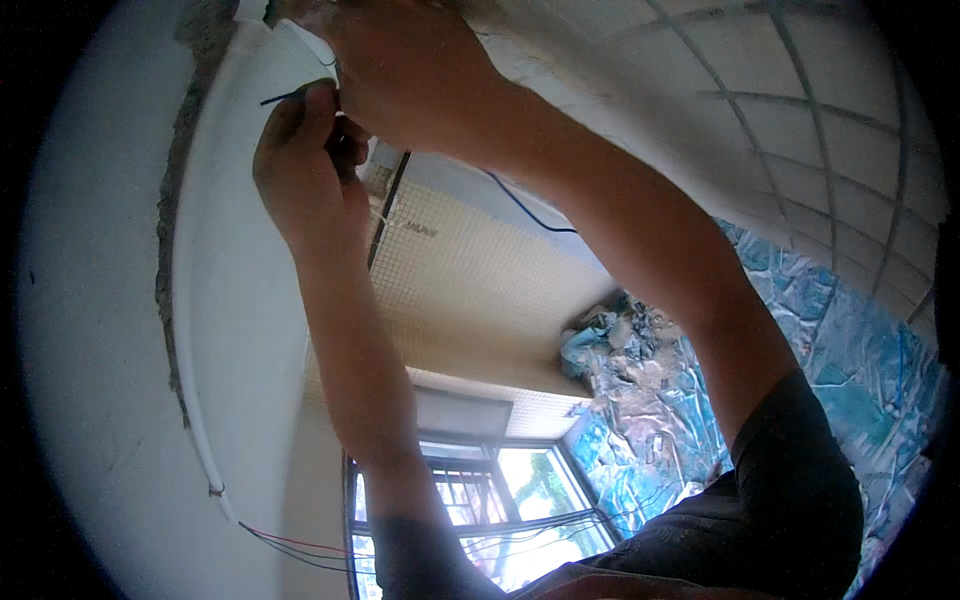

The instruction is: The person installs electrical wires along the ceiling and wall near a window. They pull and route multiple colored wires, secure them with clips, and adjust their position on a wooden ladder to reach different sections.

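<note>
My left hand [308, 165] is raised to the upper left with thumb and fingers closed in a pinch. A short dark wire [282, 98] sticks out from the pinch toward the wall. Just above and to the right, my right hand [385, 55] reaches across with its fingers curled in. Its fingertips lie near the top edge, so what it holds cannot be made out. Beside both hands is a white strip-like piece [308, 42]. At the top edge, a small white fitting [252, 10] sits by the right fingers.
A white conduit [183, 260] runs along a rough groove in the wall. Red and dark wires [300, 546] leave its lower end toward the window [535, 485]. A blue wire [530, 210] passes behind my right forearm. Crumpled blue sheeting [650, 400] with rubble covers the right side.
</note>
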`<action>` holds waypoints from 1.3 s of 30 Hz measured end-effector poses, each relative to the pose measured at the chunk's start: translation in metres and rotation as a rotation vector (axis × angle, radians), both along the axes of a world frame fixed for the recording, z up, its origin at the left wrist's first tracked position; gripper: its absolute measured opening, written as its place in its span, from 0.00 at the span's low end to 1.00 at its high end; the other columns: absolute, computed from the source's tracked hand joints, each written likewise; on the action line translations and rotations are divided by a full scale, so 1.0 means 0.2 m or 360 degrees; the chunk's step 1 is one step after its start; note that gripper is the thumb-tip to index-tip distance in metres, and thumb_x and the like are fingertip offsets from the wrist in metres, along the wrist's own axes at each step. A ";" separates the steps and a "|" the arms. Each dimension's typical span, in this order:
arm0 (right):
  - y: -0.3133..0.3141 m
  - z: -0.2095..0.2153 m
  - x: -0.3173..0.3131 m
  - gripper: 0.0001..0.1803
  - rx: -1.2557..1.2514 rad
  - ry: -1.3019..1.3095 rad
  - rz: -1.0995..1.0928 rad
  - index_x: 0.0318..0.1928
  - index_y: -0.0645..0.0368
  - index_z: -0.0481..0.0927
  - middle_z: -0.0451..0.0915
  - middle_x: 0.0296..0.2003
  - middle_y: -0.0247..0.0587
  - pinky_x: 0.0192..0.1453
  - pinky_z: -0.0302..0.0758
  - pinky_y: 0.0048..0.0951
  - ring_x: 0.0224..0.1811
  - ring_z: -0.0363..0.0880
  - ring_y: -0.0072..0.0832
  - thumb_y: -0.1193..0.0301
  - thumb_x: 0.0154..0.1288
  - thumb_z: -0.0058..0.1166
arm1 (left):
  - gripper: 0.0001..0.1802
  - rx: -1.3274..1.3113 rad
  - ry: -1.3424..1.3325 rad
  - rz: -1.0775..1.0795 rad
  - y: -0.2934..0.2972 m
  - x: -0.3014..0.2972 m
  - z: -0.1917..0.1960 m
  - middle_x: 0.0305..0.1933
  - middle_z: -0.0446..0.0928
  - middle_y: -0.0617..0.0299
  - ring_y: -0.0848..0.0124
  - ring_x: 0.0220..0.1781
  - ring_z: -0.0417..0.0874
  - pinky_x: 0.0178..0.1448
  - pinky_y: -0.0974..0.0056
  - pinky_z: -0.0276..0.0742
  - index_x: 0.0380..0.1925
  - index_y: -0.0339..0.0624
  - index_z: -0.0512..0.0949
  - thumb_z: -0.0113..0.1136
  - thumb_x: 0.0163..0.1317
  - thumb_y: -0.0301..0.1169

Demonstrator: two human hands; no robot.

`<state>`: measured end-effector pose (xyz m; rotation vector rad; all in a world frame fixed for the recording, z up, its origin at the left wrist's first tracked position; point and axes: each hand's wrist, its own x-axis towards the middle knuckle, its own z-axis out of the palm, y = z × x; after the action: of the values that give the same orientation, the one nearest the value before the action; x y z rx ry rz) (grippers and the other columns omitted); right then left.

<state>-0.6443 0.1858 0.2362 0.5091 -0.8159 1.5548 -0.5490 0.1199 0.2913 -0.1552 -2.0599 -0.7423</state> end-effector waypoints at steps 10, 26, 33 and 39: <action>-0.12 0.04 0.05 0.33 0.0574 -0.0232 0.0061 0.69 0.54 0.70 0.85 0.32 0.53 0.29 0.83 0.43 0.30 0.87 0.42 0.62 0.64 0.59 | 0.12 0.0035 -0.0062 0.0022 0.00 0.09 0.06 0.28 0.80 0.56 0.73 0.24 0.76 0.28 0.71 0.67 0.46 0.28 0.79 0.56 0.71 0.27; -0.16 0.08 0.02 0.41 0.0694 -0.0291 0.0319 0.76 0.37 0.57 0.85 0.34 0.52 0.38 0.84 0.41 0.33 0.87 0.40 0.72 0.65 0.57 | 0.13 -0.0214 -0.0270 0.0216 -0.03 0.12 0.13 0.34 0.81 0.59 0.76 0.31 0.76 0.32 0.73 0.72 0.46 0.29 0.80 0.59 0.70 0.29; -0.09 0.01 0.00 0.28 0.0696 -0.0141 0.0991 0.66 0.51 0.72 0.85 0.43 0.52 0.45 0.83 0.40 0.43 0.86 0.38 0.73 0.65 0.56 | 0.16 -0.0117 -0.0175 0.0034 0.00 -0.05 0.15 0.42 0.83 0.51 0.66 0.40 0.83 0.43 0.66 0.80 0.51 0.25 0.78 0.57 0.71 0.28; 0.05 -0.10 0.08 0.09 0.0568 -0.0331 0.0752 0.32 0.71 0.83 0.83 0.30 0.63 0.38 0.85 0.45 0.32 0.86 0.52 0.76 0.54 0.56 | 0.18 0.0274 -0.0289 -0.0466 -0.04 -0.21 0.18 0.50 0.82 0.48 0.63 0.49 0.83 0.52 0.63 0.80 0.54 0.26 0.76 0.53 0.72 0.29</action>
<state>-0.6286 0.1962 0.2154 0.8557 -1.2066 1.9252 -0.5906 0.1111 0.3266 -0.3056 -2.1565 -1.1457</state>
